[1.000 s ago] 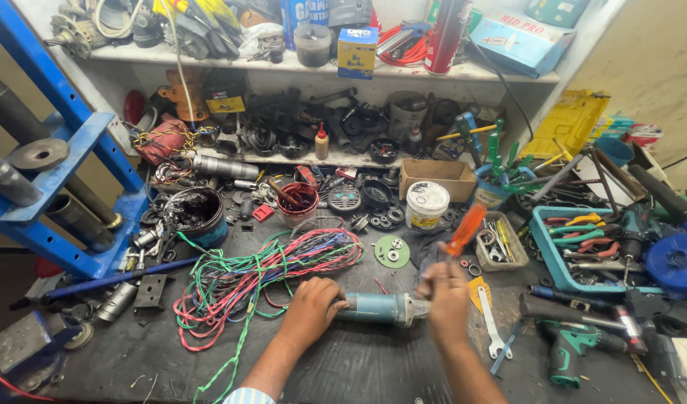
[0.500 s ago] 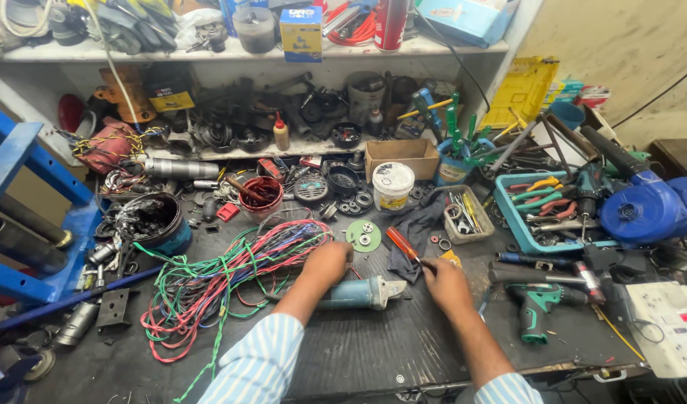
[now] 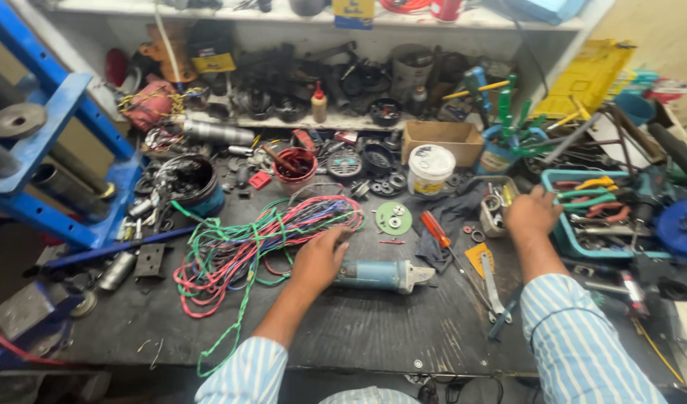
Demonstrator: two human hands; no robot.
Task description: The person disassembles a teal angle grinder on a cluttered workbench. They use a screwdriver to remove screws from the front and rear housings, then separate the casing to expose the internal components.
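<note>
Left hand [image 3: 319, 258] closes on the grinder [image 3: 381, 275], steadying it on the desk [image 3: 403, 329], while right hand [image 3: 532, 213], loosely open and empty, rests by the small tray [image 3: 495, 217].

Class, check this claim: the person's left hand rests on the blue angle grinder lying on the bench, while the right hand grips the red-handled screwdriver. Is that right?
Not quite. In the head view the left hand does rest on the blue angle grinder, but the right hand is not on the red-handled screwdriver, which lies untouched; it reaches to the small tray of parts.
</note>
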